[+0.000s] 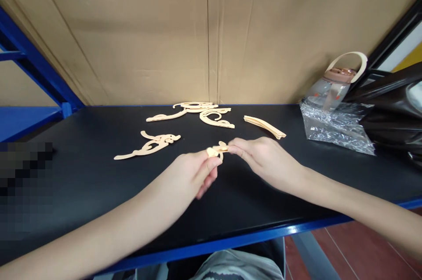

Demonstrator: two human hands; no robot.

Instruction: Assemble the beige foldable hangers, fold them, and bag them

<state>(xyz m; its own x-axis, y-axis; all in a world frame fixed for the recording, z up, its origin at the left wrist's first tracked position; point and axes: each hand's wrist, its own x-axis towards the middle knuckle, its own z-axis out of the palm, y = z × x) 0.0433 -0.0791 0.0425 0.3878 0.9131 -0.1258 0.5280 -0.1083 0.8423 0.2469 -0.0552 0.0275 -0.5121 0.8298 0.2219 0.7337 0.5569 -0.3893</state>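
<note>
A small wooden cut-out piece (217,149) is pinched between both hands above the black worktop (82,174): the left hand (194,174) clamps its near end, the right hand (260,157) its far end. Beyond lie 1 scrolled cut-out (148,145), a cluster of curved cut-outs (198,113) and 1 stack of strips (264,126). A crumpled plastic bag (336,128) and a bottle (332,86) sit to the right, well apart.

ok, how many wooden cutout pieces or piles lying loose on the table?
3: scroll piece at left, overlapping cluster by the cardboard, curved stack at right. Overlaps may hide more.
</note>
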